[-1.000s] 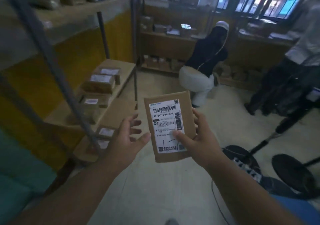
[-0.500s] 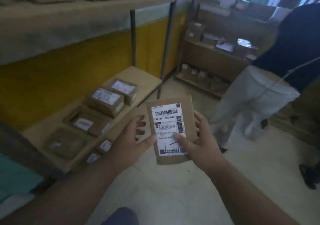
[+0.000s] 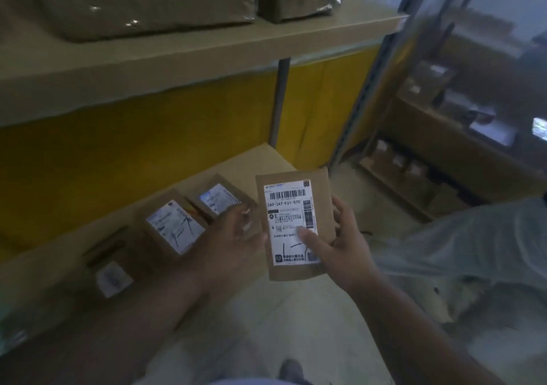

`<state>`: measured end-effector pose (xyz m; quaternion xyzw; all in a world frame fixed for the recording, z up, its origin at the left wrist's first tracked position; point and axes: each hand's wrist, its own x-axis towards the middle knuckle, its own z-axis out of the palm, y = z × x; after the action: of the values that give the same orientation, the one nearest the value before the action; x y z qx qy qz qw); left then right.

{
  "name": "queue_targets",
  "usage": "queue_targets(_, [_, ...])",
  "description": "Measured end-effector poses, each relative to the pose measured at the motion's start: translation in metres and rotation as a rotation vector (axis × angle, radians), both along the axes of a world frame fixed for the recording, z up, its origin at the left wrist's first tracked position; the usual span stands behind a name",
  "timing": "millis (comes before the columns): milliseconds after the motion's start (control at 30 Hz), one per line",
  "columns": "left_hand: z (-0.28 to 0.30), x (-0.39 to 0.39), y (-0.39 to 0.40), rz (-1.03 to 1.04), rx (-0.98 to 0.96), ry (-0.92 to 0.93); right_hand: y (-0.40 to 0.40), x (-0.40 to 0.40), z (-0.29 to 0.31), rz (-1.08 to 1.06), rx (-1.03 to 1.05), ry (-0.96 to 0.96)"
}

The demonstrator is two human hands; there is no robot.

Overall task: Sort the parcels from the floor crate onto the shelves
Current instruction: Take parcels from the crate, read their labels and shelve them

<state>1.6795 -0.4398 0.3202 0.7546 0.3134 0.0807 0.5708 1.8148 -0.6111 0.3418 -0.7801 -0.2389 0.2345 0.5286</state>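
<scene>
The right hand (image 3: 340,242) is grasping a labelled brown parcel (image 3: 296,224) upright — its grip clenched on the parcel's edge — while the left hand (image 3: 233,236) is hovering beside it, released, above the lower shelf (image 3: 260,159).

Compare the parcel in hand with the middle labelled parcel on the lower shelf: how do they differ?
The held parcel is upright in the air, gripped by the right hand; the shelf parcel lies flat on the lower shelf, untouched. The held parcel's label is sharp, with its barcode readable; the shelf parcel's label is blurred. The held parcel looks thin like an envelope; the shelf parcel looks boxier. Both are brown with white shipping labels marked in pen.
</scene>
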Motion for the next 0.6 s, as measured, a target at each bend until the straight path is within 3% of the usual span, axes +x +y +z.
queue_targets(333, [-0.058, 0.119, 0.005, 0.395, 0.184, 0.206, 0.127, 0.197, -0.089, 0.411, -0.173, 0.094])
queue_targets(500, [-0.086, 0.157, -0.015, 0.487, 0.219, 0.385, 0.176, 0.239, -0.119, 0.481, -0.312, 0.116])
queue_targets(600, [-0.092, 0.173, -0.017, 0.538, 0.168, 0.373, 0.196, 0.247, -0.146, 0.527, -0.371, 0.08])
